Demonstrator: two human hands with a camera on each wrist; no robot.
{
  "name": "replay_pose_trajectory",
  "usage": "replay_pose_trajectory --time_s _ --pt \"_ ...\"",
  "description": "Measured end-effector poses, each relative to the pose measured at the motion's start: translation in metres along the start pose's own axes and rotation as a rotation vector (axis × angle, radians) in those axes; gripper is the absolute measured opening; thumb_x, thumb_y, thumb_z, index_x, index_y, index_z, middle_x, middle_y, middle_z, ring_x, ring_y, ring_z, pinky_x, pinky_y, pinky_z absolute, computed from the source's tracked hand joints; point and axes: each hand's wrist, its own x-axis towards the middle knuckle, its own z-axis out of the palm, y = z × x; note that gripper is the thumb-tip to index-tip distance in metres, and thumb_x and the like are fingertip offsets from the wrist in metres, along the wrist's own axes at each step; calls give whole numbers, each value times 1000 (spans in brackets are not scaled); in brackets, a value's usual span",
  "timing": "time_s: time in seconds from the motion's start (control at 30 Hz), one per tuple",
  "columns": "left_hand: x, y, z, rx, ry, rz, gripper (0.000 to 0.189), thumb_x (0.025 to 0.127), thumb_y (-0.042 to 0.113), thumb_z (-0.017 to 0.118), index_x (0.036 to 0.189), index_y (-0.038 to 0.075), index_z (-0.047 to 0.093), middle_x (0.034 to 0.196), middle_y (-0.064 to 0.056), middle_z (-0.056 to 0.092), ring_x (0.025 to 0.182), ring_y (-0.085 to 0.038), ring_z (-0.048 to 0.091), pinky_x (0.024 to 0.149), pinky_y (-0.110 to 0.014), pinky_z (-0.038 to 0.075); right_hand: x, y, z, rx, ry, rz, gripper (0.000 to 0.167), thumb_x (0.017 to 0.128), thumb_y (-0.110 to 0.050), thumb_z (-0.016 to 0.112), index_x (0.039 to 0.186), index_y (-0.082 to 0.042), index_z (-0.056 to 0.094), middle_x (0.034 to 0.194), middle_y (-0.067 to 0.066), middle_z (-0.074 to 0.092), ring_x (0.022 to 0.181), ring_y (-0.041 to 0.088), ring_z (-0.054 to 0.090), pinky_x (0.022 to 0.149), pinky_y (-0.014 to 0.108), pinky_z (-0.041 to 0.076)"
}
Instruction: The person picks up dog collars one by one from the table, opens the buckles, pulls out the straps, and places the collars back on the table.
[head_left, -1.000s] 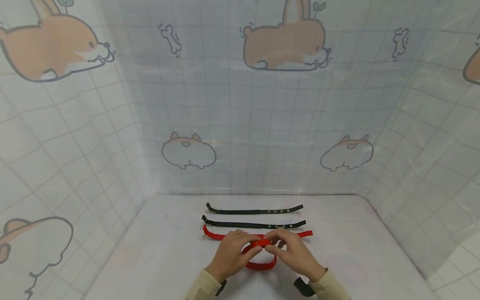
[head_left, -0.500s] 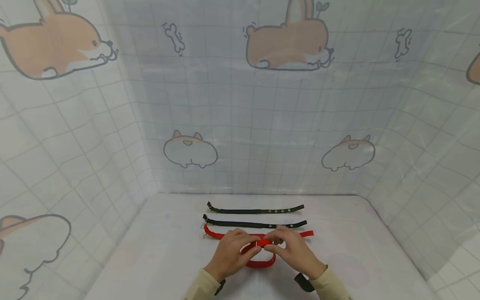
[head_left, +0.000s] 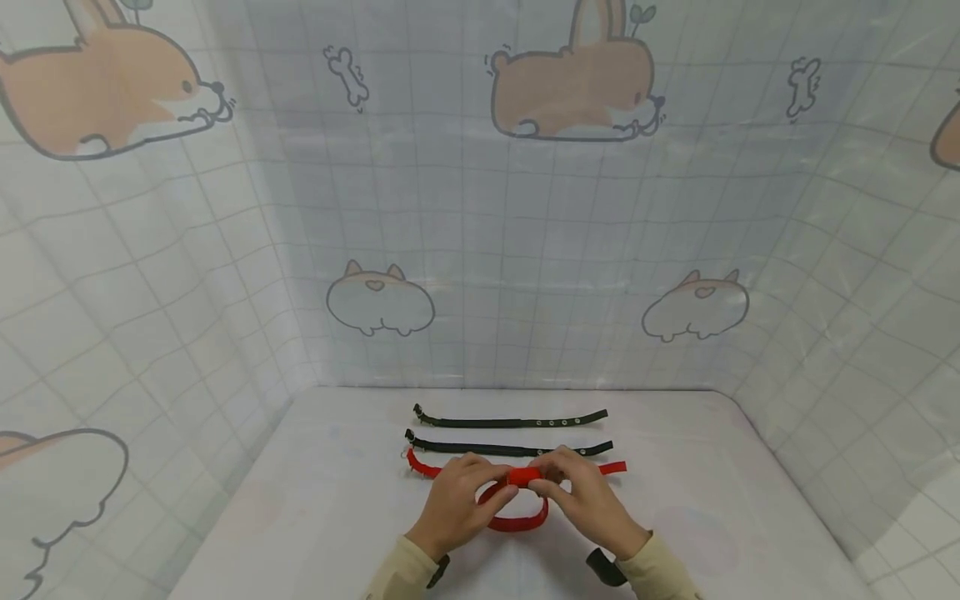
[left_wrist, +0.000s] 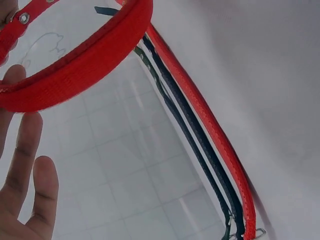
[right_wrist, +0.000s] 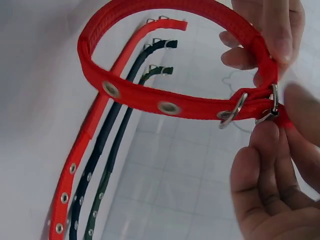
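A red pet collar (head_left: 517,523) is curved into a loop in front of me, with metal eyelets and a buckle (right_wrist: 274,102). My left hand (head_left: 457,504) pinches the loop's upper part from the left, thumb and fingertips on the strap; its lower fingers (left_wrist: 30,135) show under the padded band. From the right, my right hand (head_left: 592,504) pinches the strap at the buckle. In the right wrist view, the strap runs through the buckle, beside a metal D-ring (right_wrist: 235,111). The strap's end is partly hidden by the right fingertips.
Behind the hands a second red collar (head_left: 613,467) lies stretched out, partly covered by them. Past it lie a black collar (head_left: 472,448) and a dark green collar (head_left: 480,422), roughly parallel. A printed sheet (head_left: 540,333) rises behind the white table (head_left: 337,500).
Both hands have risen slightly with the red collar, and the strap between the fingertips has tipped to show a broader face. The collars behind lie as before.
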Motion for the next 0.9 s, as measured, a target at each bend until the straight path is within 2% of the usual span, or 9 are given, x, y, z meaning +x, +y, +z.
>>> replay_pose_trajectory --time_s 0.13,0.4,0.67,0.9 --pt "-1 -1 -1 0 6 -26 25 91 39 76 110 23 78 99 16 73 92 -4 60 80 -31 52 1 0 -1 27 31 -4 27 90 -26 77 115 -22 68 96 -17 67 86 5 67 82 30 57" --pt "-1 -2 -3 22 5 -25 27 85 36 82 109 22 78 99 15 74 92 -5 59 80 -29 53 2 -1 -2 -63 32 5 27 90 -28 78 114 -21 71 92 -18 68 78 5 61 70 25 55" --pt "2 1 -5 31 -19 -41 28 91 44 75 109 22 78 100 14 74 93 -4 60 80 -28 53 1 -3 0 -107 45 44 29 90 -28 77 116 -16 73 89 -17 69 74 5 59 67 24 54" --pt "8 9 0 69 -19 -32 25 92 39 75 111 23 76 110 11 70 103 -10 60 88 -35 54 2 -6 1 -119 52 44 28 89 -25 80 114 -17 74 90 -15 71 74 3 60 65 23 55"
